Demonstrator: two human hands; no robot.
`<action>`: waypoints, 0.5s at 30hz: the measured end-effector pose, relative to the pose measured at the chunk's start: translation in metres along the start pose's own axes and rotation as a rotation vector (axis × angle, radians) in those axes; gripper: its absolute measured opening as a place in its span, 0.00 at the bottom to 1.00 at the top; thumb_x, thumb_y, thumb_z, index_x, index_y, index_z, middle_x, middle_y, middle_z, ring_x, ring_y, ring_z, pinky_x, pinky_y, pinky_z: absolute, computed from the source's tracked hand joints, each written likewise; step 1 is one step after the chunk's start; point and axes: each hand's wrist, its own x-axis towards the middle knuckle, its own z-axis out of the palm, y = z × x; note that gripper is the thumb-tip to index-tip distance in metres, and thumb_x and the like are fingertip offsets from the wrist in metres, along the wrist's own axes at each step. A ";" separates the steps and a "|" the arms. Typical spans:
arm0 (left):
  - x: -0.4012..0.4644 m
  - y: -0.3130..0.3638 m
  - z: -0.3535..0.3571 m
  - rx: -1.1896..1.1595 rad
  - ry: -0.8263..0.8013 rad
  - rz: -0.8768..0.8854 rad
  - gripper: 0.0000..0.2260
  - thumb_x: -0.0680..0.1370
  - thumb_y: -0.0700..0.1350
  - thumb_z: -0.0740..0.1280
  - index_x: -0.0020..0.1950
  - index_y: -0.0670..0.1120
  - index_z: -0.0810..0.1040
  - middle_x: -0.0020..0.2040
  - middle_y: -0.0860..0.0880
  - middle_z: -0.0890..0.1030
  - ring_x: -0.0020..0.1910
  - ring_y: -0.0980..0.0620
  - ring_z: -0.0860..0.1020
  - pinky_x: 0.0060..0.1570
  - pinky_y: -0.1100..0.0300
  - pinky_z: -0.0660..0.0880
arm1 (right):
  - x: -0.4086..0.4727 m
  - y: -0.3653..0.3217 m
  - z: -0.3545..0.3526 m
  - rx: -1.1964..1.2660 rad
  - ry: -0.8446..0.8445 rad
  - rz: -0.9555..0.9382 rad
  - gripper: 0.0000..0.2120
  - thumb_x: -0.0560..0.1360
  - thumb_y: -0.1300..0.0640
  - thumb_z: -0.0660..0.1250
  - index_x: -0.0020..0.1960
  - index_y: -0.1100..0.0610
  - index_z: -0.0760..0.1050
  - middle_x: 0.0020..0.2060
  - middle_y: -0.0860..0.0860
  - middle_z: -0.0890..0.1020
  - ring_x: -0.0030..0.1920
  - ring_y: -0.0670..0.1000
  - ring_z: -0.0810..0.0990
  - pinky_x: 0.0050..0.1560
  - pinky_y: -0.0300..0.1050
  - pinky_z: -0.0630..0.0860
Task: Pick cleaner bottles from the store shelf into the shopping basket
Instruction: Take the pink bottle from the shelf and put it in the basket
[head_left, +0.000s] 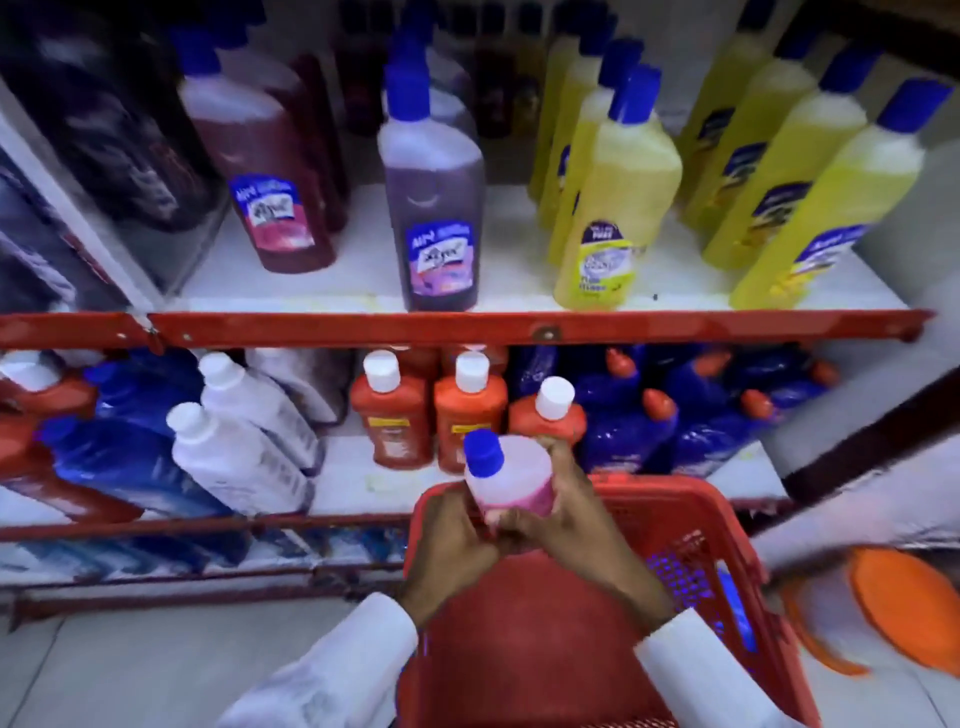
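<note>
A pink cleaner bottle (511, 478) with a blue cap is held upright over the far rim of the red shopping basket (675, 509). My left hand (457, 540) grips its lower left side and my right hand (566, 509) wraps its right side; the bottle's base is hidden by my fingers. Inside the basket, at its right wall, lies something blue (732, 608). On the upper shelf (353, 283) stand a red bottle (260, 171), a purple bottle (431, 197) and several yellow bottles (618, 208), all blue-capped.
The lower shelf (348, 467) holds white bottles (234, 452), orange bottles with white caps (467, 410) and dark blue bottles with red caps (649, 415). Red metal shelf edges (467, 327) run across. An orange object (904, 613) lies on the floor at right.
</note>
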 end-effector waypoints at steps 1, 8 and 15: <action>0.003 -0.020 0.013 0.002 -0.035 -0.044 0.28 0.57 0.51 0.80 0.56 0.50 0.83 0.51 0.53 0.87 0.50 0.59 0.84 0.52 0.58 0.82 | -0.002 0.019 -0.001 -0.043 -0.017 0.025 0.43 0.60 0.32 0.75 0.67 0.54 0.68 0.62 0.52 0.77 0.62 0.51 0.77 0.65 0.48 0.73; 0.017 -0.122 0.078 0.144 -0.053 -0.290 0.21 0.57 0.38 0.79 0.50 0.43 0.84 0.47 0.50 0.84 0.48 0.61 0.80 0.45 0.61 0.77 | -0.005 0.127 0.003 -0.142 -0.094 0.193 0.27 0.58 0.64 0.82 0.55 0.54 0.81 0.48 0.45 0.84 0.47 0.28 0.79 0.48 0.26 0.73; 0.026 -0.180 0.107 0.298 -0.056 -0.444 0.25 0.57 0.50 0.72 0.51 0.41 0.83 0.50 0.39 0.85 0.51 0.46 0.81 0.54 0.49 0.76 | 0.000 0.180 0.019 -0.176 -0.165 0.291 0.23 0.59 0.60 0.81 0.52 0.55 0.81 0.46 0.44 0.86 0.43 0.28 0.80 0.46 0.23 0.70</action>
